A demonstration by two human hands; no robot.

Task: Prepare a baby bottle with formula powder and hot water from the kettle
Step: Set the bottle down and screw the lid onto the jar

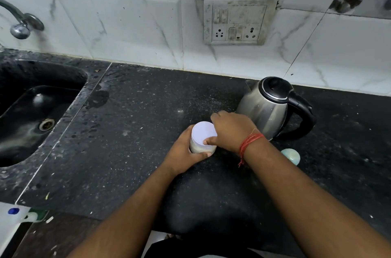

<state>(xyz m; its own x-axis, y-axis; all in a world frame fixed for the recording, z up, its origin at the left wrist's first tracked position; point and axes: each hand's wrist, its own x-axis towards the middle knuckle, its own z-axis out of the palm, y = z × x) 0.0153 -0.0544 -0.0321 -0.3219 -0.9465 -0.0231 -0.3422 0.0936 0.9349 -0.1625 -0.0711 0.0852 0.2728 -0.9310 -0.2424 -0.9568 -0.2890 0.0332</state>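
A small round jar of pale formula powder (200, 148) with a white lid (203, 131) stands on the black counter (137, 130). My left hand (184, 155) grips the jar's side from the left. My right hand (230, 130) holds the lid's right edge, thumb and fingers curled round it. A steel kettle (264, 107) with a black lid and handle stands just right of my right hand. A pale green rounded object (291, 156), possibly the bottle, lies behind my right forearm, mostly hidden.
A black sink (36, 113) is set into the counter at the left, with a tap (20, 22) above it. A socket panel (238, 22) hangs on the tiled wall. White containers (14, 219) stand below the counter's front left edge.
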